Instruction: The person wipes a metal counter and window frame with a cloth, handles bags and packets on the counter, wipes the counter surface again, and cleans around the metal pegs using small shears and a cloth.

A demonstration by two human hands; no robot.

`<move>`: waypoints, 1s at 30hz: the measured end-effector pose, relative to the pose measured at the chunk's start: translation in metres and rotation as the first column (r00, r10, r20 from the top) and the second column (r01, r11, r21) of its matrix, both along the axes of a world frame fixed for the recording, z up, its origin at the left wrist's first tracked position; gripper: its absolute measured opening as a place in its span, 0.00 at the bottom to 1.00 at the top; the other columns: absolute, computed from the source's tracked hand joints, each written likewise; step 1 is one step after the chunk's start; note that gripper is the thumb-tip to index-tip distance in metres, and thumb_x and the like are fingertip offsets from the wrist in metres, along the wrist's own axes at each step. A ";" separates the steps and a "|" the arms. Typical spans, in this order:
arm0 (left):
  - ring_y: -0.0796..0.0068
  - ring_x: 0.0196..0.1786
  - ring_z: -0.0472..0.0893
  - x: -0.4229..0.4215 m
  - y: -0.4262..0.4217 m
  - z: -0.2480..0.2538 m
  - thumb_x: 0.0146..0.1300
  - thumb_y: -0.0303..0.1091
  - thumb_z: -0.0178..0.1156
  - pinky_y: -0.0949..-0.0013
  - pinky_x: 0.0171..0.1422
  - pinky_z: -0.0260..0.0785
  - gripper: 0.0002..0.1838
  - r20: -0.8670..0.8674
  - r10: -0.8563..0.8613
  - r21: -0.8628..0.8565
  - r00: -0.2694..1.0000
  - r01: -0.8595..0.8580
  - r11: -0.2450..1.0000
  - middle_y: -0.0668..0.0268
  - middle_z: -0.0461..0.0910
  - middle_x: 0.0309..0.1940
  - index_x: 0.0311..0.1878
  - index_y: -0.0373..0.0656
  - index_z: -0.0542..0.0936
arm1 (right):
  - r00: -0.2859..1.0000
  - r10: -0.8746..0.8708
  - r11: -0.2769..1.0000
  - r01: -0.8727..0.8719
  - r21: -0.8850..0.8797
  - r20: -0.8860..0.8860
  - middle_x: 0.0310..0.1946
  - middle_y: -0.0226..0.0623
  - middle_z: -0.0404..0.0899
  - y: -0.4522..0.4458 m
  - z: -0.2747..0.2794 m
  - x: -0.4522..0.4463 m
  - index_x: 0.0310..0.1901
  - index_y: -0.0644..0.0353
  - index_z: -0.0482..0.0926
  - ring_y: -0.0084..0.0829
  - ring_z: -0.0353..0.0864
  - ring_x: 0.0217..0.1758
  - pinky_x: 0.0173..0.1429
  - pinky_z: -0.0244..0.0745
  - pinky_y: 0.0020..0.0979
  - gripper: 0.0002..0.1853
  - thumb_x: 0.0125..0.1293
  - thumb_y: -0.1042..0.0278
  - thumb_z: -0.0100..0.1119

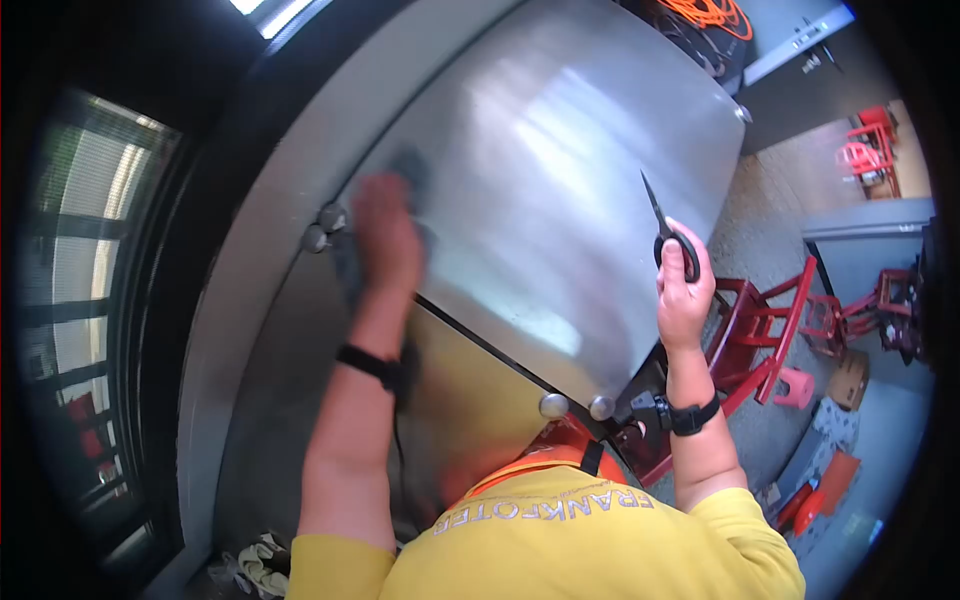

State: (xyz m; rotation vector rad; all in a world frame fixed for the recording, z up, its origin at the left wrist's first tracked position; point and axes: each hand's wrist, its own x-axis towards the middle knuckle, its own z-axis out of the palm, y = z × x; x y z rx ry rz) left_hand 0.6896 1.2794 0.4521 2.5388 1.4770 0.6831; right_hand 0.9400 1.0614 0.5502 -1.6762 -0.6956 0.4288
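My right hand [685,295] holds a pair of scissors [655,205] by the black handles. The dark blades are together and point up and away over the metal surface. Smeared by motion, my left hand [388,235] is over or against the near left part of the shiny metal table [490,190]. Its fingers blur together, and a dark patch, perhaps its reflection, lies around it. I cannot make out anything in that hand.
Round metal knobs stick up along the table's seams, two near my left hand and two [553,405] near my body. A red chair [755,335] stands to the right, beside a pink stool [795,387]. Orange cable [710,14] lies coiled at the far end.
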 end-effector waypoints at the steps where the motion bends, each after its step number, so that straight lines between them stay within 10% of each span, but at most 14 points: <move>1: 0.49 0.69 0.64 0.005 0.012 -0.003 0.59 0.23 0.48 0.48 0.74 0.49 0.22 -0.001 0.070 0.113 0.998 -0.070 0.991 0.52 0.72 0.60 0.59 0.37 0.72 | 1.000 -0.019 0.999 0.019 -0.035 0.011 0.30 0.21 0.74 -0.019 -0.001 0.003 0.52 0.60 0.77 0.12 0.65 0.26 0.29 0.62 0.16 0.14 0.70 0.63 0.57; 3: 0.49 0.69 0.63 0.019 0.012 -0.005 0.59 0.24 0.47 0.46 0.74 0.50 0.23 0.003 0.136 0.220 0.991 -0.133 0.966 0.53 0.72 0.60 0.59 0.37 0.72 | 0.997 -0.071 0.995 0.068 -0.069 -0.034 0.27 0.20 0.71 -0.055 -0.011 0.008 0.53 0.61 0.77 0.11 0.63 0.24 0.27 0.58 0.15 0.14 0.70 0.64 0.56; 10: 0.51 0.70 0.65 0.095 -0.106 -0.010 0.55 0.20 0.48 0.48 0.76 0.49 0.23 0.294 -0.429 -0.016 0.854 0.453 0.891 0.52 0.71 0.63 0.55 0.41 0.78 | 0.971 -0.154 0.988 0.151 -0.032 -0.183 0.24 0.19 0.67 -0.093 -0.023 -0.004 0.53 0.61 0.77 0.11 0.58 0.21 0.23 0.52 0.16 0.15 0.71 0.63 0.55; 17: 0.53 0.70 0.65 0.124 -0.258 0.010 0.50 0.17 0.50 0.51 0.74 0.53 0.27 0.568 -0.701 -0.232 0.430 0.902 0.365 0.55 0.70 0.64 0.57 0.43 0.77 | 0.976 -0.189 0.981 0.191 0.015 -0.112 0.24 0.19 0.68 -0.103 0.000 -0.008 0.53 0.60 0.77 0.10 0.58 0.20 0.22 0.52 0.16 0.14 0.71 0.64 0.55; 19: 0.57 0.68 0.68 0.119 -0.246 0.031 0.49 0.14 0.46 0.58 0.73 0.57 0.28 0.748 -0.399 -0.559 0.530 0.828 0.051 0.55 0.72 0.62 0.56 0.39 0.76 | 0.979 -0.184 0.981 0.188 0.042 -0.086 0.24 0.19 0.67 -0.109 0.008 -0.008 0.54 0.59 0.77 0.10 0.56 0.20 0.20 0.48 0.17 0.14 0.71 0.65 0.55; 20: 0.57 0.68 0.68 0.108 -0.239 0.044 0.49 0.14 0.46 0.58 0.73 0.57 0.28 0.746 -0.392 -0.561 0.539 0.825 0.069 0.55 0.72 0.62 0.56 0.39 0.76 | 0.979 -0.193 0.980 0.195 0.034 -0.058 0.24 0.19 0.68 -0.108 0.014 -0.011 0.54 0.59 0.77 0.10 0.56 0.20 0.20 0.48 0.16 0.14 0.71 0.65 0.55; 22: 0.63 0.65 0.71 0.072 -0.217 0.074 0.48 0.13 0.42 0.64 0.72 0.59 0.28 0.867 0.228 -0.424 0.443 0.897 -0.129 0.56 0.75 0.59 0.54 0.36 0.76 | 0.977 -0.212 0.977 0.213 0.032 -0.039 0.25 0.19 0.68 -0.107 0.024 -0.016 0.54 0.59 0.76 0.09 0.55 0.19 0.20 0.49 0.15 0.14 0.72 0.64 0.54; 28: 0.74 0.52 0.77 -0.081 -0.117 0.105 0.50 0.14 0.43 0.71 0.58 0.70 0.24 0.854 0.319 -0.516 0.410 0.604 0.607 0.62 0.77 0.53 0.50 0.38 0.78 | 0.996 -0.041 0.999 0.042 0.008 -0.075 0.24 0.18 0.66 -0.102 0.024 -0.035 0.54 0.59 0.77 0.10 0.57 0.21 0.23 0.49 0.16 0.13 0.71 0.65 0.55; 30: 0.67 0.58 0.74 -0.135 -0.086 0.095 0.61 0.24 0.50 0.64 0.65 0.64 0.18 0.649 0.203 -0.541 0.733 0.258 0.800 0.57 0.76 0.56 0.55 0.39 0.76 | 0.998 0.033 0.999 -0.035 -0.031 -0.045 0.26 0.18 0.68 -0.096 0.020 -0.043 0.54 0.57 0.78 0.11 0.61 0.25 0.28 0.57 0.15 0.13 0.70 0.65 0.56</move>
